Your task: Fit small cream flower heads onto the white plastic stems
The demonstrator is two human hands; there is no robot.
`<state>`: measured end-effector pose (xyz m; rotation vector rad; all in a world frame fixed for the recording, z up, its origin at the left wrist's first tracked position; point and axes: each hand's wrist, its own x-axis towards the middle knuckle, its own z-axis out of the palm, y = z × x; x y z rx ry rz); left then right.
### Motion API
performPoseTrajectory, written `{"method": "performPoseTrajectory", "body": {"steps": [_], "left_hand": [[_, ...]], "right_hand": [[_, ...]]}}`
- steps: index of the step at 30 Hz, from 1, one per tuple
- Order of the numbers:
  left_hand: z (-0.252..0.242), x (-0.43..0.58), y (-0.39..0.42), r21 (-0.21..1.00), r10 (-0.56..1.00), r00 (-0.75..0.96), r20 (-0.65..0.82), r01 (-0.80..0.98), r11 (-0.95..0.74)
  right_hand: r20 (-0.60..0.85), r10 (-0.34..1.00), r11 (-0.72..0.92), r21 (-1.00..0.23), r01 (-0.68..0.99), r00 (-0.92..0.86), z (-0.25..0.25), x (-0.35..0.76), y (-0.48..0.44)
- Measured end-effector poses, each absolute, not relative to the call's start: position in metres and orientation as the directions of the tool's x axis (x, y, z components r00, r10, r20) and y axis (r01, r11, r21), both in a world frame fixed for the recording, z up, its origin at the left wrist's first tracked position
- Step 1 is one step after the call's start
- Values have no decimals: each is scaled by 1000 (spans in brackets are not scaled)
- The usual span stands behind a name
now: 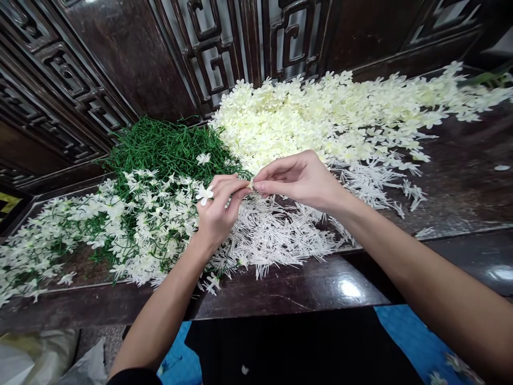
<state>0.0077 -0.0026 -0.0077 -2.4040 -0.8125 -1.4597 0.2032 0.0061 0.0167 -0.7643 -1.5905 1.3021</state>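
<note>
My left hand (pixel 219 209) pinches a green artificial stem, mostly hidden by the fingers, and a white artificial flower (pixel 204 194) shows at the back of its fingers. The fingertips of my right hand (pixel 298 181) meet the left ones and close on a small pale flower part (pixel 251 185), too small to make out fully. Beneath the hands lies a heap of white stamen pieces (pixel 280 230). Behind them are a pile of green stems (pixel 160 144) and a large pile of cream blossoms (pixel 276 120).
Assembled white flowers on green stems (pixel 152 224) spread along the left of the dark wooden bench (pixel 460 187). Carved wooden lattice panels (pixel 208 43) rise at the back. Pale bags (pixel 44 355) lie at lower left, and blue material (pixel 420 342) shows below the front edge.
</note>
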Motion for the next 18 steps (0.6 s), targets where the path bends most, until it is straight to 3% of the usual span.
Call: {"method": "performPoseTrajectory", "body": {"steps": [8, 18], "left_hand": [[-9, 8, -2, 111, 329, 341, 880, 526, -843], [-7, 9, -3, 132, 347, 340, 874, 521, -843]], "right_hand": [[293, 905, 275, -956, -99, -308, 19, 201, 5], [293, 894, 296, -954, -46, -339, 18, 201, 3]]}}
